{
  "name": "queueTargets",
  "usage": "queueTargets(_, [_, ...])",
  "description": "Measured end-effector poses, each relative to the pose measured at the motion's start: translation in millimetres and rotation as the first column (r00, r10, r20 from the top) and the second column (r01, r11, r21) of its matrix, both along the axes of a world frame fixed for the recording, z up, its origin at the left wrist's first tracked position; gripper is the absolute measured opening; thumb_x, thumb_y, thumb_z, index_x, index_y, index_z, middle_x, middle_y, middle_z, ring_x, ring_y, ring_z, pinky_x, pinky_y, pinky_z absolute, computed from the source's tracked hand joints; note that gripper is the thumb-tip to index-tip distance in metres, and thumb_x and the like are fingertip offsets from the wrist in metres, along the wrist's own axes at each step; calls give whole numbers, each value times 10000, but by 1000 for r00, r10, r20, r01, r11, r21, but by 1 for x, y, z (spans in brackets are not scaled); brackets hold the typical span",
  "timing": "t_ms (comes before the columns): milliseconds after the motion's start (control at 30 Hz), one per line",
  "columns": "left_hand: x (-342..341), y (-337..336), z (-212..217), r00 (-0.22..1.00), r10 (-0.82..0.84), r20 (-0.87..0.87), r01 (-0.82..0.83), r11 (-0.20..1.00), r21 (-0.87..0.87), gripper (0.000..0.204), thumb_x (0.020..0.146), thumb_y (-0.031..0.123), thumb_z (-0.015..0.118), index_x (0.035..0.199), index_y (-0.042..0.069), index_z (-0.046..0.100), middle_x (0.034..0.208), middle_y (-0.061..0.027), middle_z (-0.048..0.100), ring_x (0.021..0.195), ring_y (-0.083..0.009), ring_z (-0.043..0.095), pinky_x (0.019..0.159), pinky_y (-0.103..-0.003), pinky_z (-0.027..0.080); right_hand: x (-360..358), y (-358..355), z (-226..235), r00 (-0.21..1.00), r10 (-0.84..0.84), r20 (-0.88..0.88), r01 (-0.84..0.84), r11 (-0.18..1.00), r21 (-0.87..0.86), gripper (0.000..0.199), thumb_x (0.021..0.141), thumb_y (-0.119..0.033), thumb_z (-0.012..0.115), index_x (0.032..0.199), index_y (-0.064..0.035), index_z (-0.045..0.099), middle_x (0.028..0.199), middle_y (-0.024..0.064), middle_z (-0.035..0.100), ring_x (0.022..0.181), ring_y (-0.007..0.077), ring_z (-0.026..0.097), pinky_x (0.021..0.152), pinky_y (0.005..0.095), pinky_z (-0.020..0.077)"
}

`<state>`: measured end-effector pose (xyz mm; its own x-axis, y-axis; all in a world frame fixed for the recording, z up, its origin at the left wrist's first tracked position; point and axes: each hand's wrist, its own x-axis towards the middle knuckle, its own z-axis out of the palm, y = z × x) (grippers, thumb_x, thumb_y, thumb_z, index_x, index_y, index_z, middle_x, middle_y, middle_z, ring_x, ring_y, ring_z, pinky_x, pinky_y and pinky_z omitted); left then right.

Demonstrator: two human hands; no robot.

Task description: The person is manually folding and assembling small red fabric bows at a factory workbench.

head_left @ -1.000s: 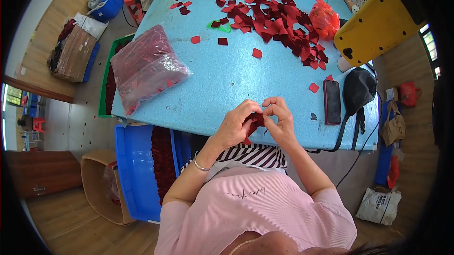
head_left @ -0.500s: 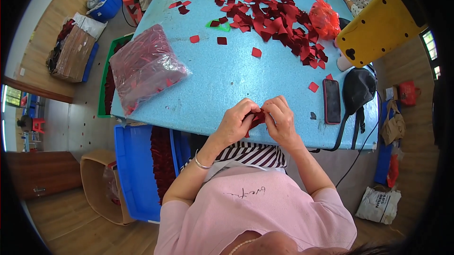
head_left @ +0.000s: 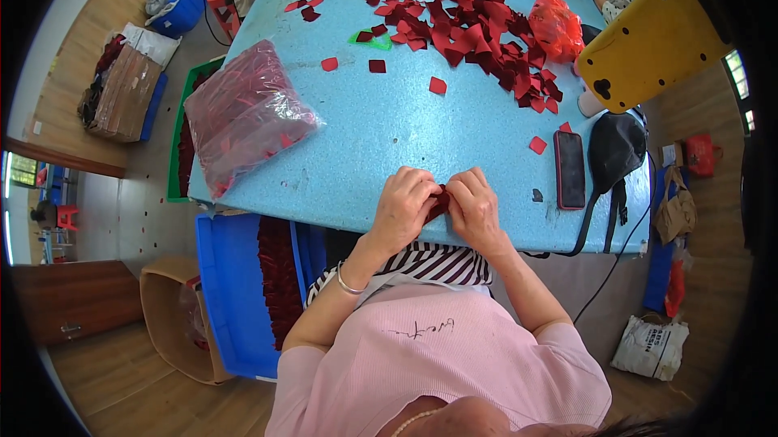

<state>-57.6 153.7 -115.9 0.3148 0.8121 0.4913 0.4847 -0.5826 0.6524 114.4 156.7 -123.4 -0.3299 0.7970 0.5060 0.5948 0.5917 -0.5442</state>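
held cloth [head_left: 438,207]: dark red
pieces [head_left: 468,38]: bright and dark red
table [head_left: 348,145]: light blue, speckled
shirt [head_left: 486,340]: pink, dark script
lap cloth [head_left: 442,262]: dark-and-white stripes
phone [head_left: 570,171]: black, pinkish rim
pouch [head_left: 616,147]: black
tray [head_left: 233,299]: blue
panel [head_left: 648,44]: yellow, black spots

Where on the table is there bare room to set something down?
A broad bare patch of the blue table lies between the clear plastic bag and the left hand. It is crowded farther out, under the scattered red pieces, and on the right, where the phone and black bag lie.
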Motion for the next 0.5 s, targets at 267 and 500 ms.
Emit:
queueTargets(267, [14, 2, -22, 999, -1, 50, 6, 996, -84, 181, 762, -29, 621, 923, 44, 584, 914, -84, 598, 885, -272, 559, 759, -387, 415, 8, 3, -10, 993, -23, -114, 19, 999, -30, 126, 721, 66, 596, 825, -3, 579, 818, 121, 578, 752, 303, 540, 657, 384, 457])
queueTargets(500, [15, 2, -23, 979, 64, 193, 4, 943, -333, 142, 805, -30, 630, 933, 19, 592, 876, -113, 602, 824, -281, 584, 739, -364, 469, 20, 3, -19, 992, -35, -124, 33, 999, -24, 148, 714, 77, 591, 835, -8, 580, 827, 116, 580, 763, 298, 546, 665, 384, 458])
